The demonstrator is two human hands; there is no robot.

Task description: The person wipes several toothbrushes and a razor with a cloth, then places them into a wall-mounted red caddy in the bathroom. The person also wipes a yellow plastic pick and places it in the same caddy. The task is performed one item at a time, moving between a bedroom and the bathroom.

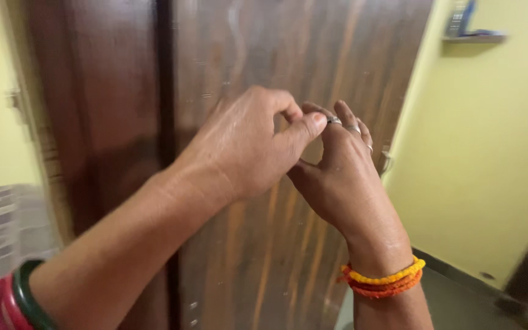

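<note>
Both my hands are raised in front of a dark brown wooden wardrobe door (pixel 264 55). My left hand (pixel 245 146) pinches thumb and forefinger on a silver ring (pixel 334 120) worn on a finger of my right hand (pixel 340 177). The right hand's fingers point up, spread a little, and two more rings sit on them. An orange and yellow thread band (pixel 386 281) circles my right wrist. Red and green bangles (pixel 10 302) sit on my left forearm.
The wardrobe has two doors with a dark seam (pixel 165 91) between them. Yellow walls stand on either side. A small shelf (pixel 475 38) hangs at the upper right. Pale plastic drawers (pixel 1 232) stand at the lower left. A dark floor strip (pixel 459 287) lies at the lower right.
</note>
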